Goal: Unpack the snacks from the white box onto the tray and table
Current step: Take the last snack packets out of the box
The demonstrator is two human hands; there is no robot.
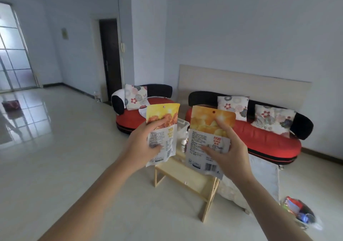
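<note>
Left hand (143,144) grips yellow pack (163,127); right hand (228,151) grips orange pack (207,142). Both raised side by side, above wooden table (185,181), box (182,127) behind.

Two red sofas (263,140) carry floral cushions (233,107) near a dark door (110,58).

Left hand (143,145) and right hand (231,154) are bare, as are the 2 forearms (100,188).

Yellow-orange snack packets (163,129), white backs; red-black sofas (259,136); floral cushions (233,107).
</note>
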